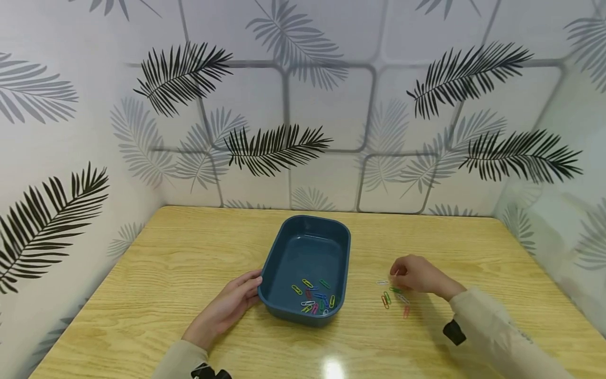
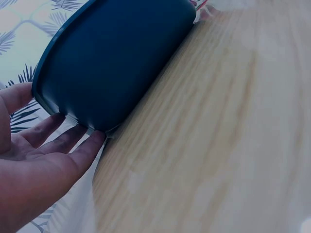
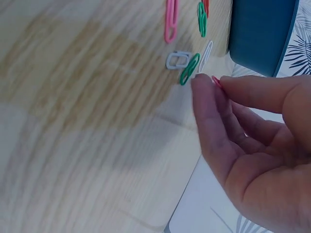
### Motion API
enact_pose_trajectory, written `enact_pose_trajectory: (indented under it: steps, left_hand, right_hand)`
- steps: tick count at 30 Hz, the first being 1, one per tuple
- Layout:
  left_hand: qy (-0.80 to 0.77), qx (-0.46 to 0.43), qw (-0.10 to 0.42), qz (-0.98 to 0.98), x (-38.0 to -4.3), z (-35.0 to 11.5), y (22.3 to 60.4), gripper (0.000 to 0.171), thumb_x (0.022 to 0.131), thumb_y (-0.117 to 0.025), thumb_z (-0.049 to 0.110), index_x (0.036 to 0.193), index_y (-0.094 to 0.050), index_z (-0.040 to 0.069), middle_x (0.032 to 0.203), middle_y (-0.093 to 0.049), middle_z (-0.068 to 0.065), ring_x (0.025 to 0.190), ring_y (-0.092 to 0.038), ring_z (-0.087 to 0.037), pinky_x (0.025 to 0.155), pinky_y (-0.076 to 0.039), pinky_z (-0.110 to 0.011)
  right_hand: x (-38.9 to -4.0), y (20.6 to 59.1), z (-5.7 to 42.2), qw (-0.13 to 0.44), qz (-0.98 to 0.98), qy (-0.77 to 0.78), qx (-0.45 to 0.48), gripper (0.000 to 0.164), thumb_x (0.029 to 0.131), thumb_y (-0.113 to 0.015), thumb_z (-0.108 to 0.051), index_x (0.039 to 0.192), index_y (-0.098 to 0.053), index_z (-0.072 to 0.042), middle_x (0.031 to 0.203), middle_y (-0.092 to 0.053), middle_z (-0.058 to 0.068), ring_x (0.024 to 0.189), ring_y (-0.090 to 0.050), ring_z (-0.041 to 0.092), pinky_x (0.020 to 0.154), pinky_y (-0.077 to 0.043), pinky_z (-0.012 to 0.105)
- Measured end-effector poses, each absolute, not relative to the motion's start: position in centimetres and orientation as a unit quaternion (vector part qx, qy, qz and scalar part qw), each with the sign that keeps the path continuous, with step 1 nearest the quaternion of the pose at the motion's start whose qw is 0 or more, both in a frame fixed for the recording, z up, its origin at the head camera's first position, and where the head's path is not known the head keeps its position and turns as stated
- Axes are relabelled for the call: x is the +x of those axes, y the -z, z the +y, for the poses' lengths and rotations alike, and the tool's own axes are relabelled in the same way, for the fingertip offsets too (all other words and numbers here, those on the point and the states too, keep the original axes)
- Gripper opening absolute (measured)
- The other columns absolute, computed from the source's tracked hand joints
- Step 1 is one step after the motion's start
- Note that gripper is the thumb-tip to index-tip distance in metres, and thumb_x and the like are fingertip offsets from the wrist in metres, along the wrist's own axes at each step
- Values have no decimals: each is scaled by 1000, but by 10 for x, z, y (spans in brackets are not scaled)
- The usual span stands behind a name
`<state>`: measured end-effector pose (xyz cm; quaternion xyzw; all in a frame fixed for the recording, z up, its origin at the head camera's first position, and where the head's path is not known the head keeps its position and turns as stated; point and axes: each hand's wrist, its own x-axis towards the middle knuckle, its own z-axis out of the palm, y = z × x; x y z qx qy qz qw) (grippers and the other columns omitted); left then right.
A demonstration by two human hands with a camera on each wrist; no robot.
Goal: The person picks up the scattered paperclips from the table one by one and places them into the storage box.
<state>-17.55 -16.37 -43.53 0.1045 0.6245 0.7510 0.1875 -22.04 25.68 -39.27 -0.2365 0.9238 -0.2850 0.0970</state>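
Observation:
A dark blue rectangular tray (image 1: 348,252) stands on the wooden table, with several coloured paper clips (image 1: 307,303) gathered at its near end. My left hand (image 1: 231,302) touches the tray's left side. Its fairly straight fingers (image 2: 82,150) meet the outer wall in the left wrist view. To the right of the tray, my right hand (image 1: 416,273) is low over the table. Between its thumb and index fingertip it pinches a pinkish-red paper clip (image 3: 216,81), mostly covered by the fingers. Close by lie a white paper clip (image 3: 206,56) and a green paper clip (image 3: 190,69).
More loose clips lie near the right hand, including a pink paper clip (image 3: 171,22), a red paper clip (image 1: 385,302) and a silvery-white paper clip (image 1: 403,299). A leaf-patterned wall covering (image 1: 326,173) borders the table's (image 1: 189,247) back and sides.

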Motion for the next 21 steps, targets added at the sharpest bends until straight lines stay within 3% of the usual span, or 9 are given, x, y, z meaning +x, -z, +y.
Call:
enact_pose_trajectory:
  steps: [4,21]
  left_hand:
    - [-752,104,189,623,-176,-164,437,59,104,-45,21,147,-22,-12,147,-32,-30,129,-43,-29,104,-38,-35]
    - [-749,106,191,626,-176,-164,436,61,104,-46,22,148,-21,-11,148,-32,-29,128,-44,-26,103,-39,-34]
  right_hand:
    - [-219,395,254,95,914,330,-214,6,90,-61,2,92,-62,7,75,-61,4,60,-57,19,53,-50,32]
    - [-215,389,241,69,905,369,-197,10,93,-59,1,99,-62,8,82,-62,6,71,-62,22,59,-55,37]
